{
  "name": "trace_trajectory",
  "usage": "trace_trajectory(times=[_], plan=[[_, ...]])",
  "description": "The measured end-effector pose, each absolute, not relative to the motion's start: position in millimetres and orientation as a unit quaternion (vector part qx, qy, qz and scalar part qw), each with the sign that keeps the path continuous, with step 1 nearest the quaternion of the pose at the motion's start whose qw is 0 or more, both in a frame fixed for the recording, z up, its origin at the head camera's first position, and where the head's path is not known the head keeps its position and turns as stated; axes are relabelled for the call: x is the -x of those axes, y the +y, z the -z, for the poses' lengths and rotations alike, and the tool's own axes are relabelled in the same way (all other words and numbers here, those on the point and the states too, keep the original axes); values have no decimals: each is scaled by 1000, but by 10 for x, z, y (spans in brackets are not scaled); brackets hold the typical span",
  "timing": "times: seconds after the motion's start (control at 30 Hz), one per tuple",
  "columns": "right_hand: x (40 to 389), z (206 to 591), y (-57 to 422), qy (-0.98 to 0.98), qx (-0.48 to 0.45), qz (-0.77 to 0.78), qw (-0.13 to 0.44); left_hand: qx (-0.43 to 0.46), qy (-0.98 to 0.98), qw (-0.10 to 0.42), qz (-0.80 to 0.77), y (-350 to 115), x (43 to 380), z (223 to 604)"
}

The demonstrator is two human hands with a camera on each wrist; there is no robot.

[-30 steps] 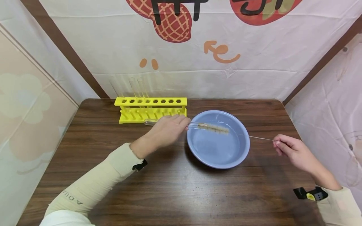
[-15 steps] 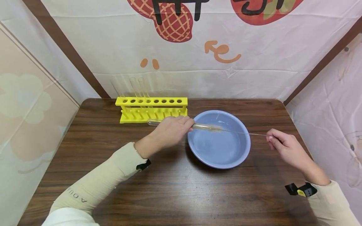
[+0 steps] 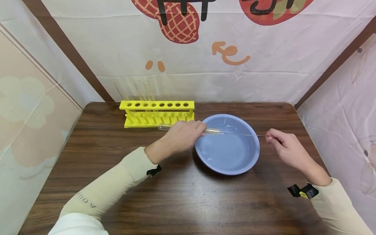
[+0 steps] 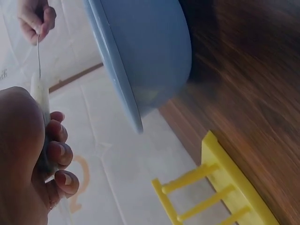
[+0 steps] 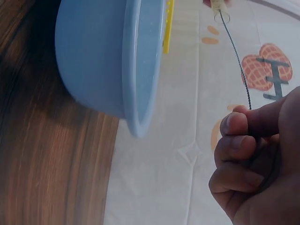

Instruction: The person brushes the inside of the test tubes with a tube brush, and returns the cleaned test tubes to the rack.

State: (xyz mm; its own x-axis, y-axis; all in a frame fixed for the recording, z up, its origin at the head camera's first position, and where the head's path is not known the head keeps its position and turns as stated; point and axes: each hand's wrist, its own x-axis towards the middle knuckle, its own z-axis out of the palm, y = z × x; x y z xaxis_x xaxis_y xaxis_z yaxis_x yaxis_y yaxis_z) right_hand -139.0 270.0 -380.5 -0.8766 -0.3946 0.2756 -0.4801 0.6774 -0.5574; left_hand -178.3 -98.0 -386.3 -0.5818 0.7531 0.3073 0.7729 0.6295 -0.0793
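Note:
My left hand (image 3: 183, 138) grips a clear glass test tube (image 3: 165, 127), held nearly level above the left rim of a blue basin (image 3: 229, 153). The tube's rounded end points left and its mouth lies over the basin. My right hand (image 3: 289, 148), to the right of the basin, pinches the thin twisted wire handle of a test tube brush (image 5: 238, 61). The brush's pale bristles sit inside the tube near its mouth, and part of them is hidden by my left hand. In the left wrist view, curled fingers (image 4: 60, 152) wrap the tube.
A yellow test tube rack (image 3: 157, 105) stands at the back left, with several clear test tubes (image 3: 141, 91) upright in its left holes. The basin appears to hold some water. A printed cloth (image 3: 123, 49) hangs behind the brown wooden table (image 3: 188, 202).
The brush's bristles, outside the tube at first, have slid into its mouth. My right hand has moved left toward the basin, while my left hand has shifted slightly right with the tube.

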Motion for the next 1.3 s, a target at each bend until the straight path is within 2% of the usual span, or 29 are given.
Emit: trace_trajectory(times=[0.27,0.43,0.57,0.67,0.8,1.0,1.1,1.17,1.3], plan=[[1422,3841,2477,-907,-268,-317,68,429,-893,130,26,-862,1758,3866],[1444,3877,2248,-900,-303,-310,47,435,-892,120,28,-786,1749,3886],[1432,3866,2183,-898,-293,-323,50,429,-895,122,25,-773,1758,3890],[1433,3850,2170,-893,-281,-350,28,430,-894,124,27,-783,1773,3881],[1459,3813,2158,-859,-243,-447,-58,434,-890,134,31,-804,1786,3870],[1494,3788,2169,-676,-139,-665,-287,444,-881,159,36,-826,1788,3862],[1487,3812,2169,-564,-113,-729,-372,449,-877,168,37,-833,1793,3859],[1478,3823,2158,-522,-108,-749,-393,450,-875,173,38,-837,1797,3861],[1464,3820,2120,-509,-100,-763,-386,451,-872,188,41,-840,1808,3875]])
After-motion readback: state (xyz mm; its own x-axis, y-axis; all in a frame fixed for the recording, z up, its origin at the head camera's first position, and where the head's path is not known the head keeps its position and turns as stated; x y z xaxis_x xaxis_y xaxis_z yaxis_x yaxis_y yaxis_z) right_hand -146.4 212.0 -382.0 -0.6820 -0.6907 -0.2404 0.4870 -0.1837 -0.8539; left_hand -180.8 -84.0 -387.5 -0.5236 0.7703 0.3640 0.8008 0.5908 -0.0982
